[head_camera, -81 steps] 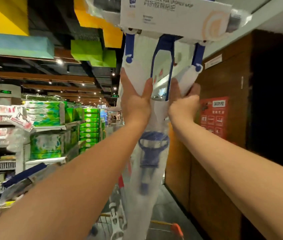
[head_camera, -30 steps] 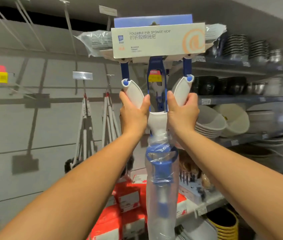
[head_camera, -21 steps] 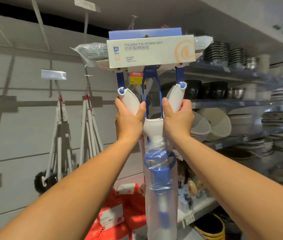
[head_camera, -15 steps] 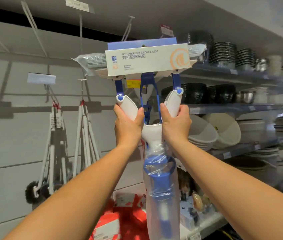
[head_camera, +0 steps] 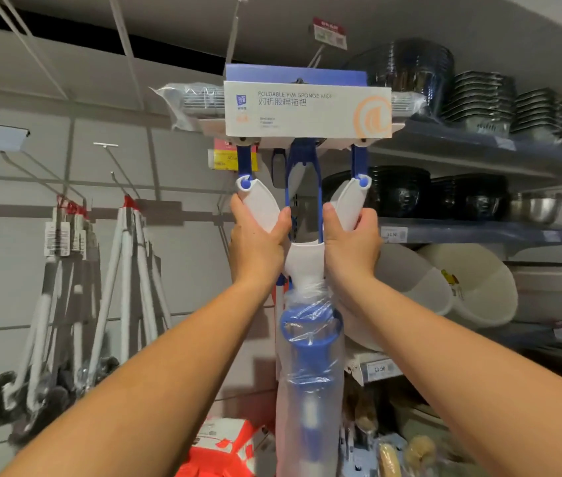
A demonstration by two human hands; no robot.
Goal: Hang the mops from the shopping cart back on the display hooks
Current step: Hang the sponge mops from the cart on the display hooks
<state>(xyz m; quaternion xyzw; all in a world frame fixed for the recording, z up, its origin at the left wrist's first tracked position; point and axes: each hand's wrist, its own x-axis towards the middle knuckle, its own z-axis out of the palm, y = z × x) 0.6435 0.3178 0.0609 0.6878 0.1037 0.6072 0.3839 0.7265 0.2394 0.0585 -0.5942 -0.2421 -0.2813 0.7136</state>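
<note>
I hold a blue-and-white sponge mop (head_camera: 307, 113) head-up against the display wall. My left hand (head_camera: 255, 244) grips the left white arm of its fork, and my right hand (head_camera: 350, 242) grips the right white arm. The handle (head_camera: 308, 373), wrapped in clear plastic, hangs down between my forearms. A display hook (head_camera: 317, 58) with a red price tag reaches out just above the mop's blue card header. I cannot tell whether the header is on the hook. The shopping cart is out of view.
Empty wire hooks (head_camera: 114, 156) jut from the grey wall at left, above hanging white-handled brushes (head_camera: 66, 297). Shelves at right carry stacked black bowls (head_camera: 400, 194), steel bowls (head_camera: 534, 206) and white basins (head_camera: 472, 284). Red boxes (head_camera: 221, 449) sit low down.
I turned from the aisle to the display wall and carried the mop rightwards along it, past the hanging brushes. Its header now sits just under a tagged hook. Both grips are unchanged.
</note>
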